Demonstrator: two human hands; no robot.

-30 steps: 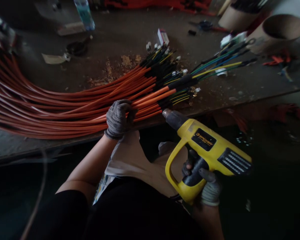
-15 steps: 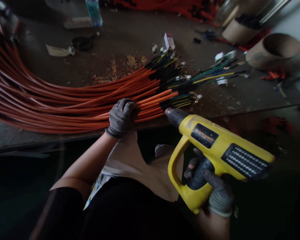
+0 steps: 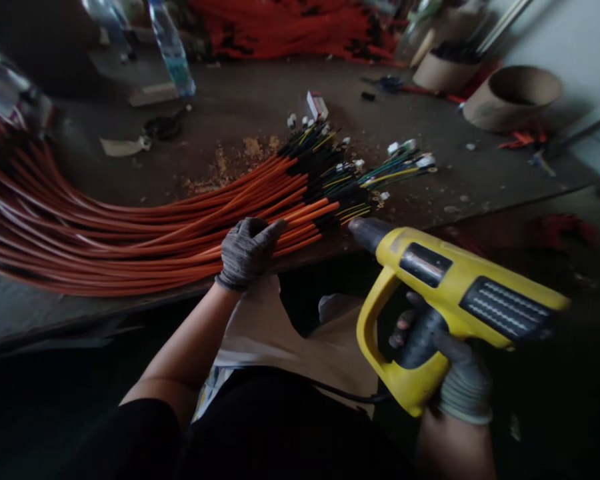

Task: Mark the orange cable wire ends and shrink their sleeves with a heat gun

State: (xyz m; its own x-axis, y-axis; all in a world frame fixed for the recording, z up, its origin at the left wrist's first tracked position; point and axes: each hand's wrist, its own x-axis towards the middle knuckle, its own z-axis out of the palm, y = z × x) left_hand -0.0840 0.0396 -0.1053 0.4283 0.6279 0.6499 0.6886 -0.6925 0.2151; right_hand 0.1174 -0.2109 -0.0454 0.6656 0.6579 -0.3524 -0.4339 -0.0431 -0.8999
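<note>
A thick bundle of orange cables [image 3: 130, 230] lies across the dark workbench [image 3: 480, 180], ending in black sleeves and thin coloured wires with small connectors [image 3: 360, 173]. My left hand [image 3: 247, 250], in a grey glove, rests on the near cables at the bench edge with its fingers curled over them. My right hand [image 3: 455, 377], also gloved, grips the handle of a yellow heat gun [image 3: 455, 293]. The gun's dark nozzle [image 3: 367, 232] points left at the cable ends, a short gap from them.
Two cardboard tubes [image 3: 513, 97] stand at the back right near red scraps. A plastic bottle [image 3: 173, 47], a paper scrap and a small white box [image 3: 317, 105] sit further back. More orange cable is piled at the far edge. A pale cloth covers my lap.
My view has tilted upward, showing more of the far bench. The heat gun has drawn slightly back to the right from the cable ends. My left hand's fingers have loosened over the cables.
</note>
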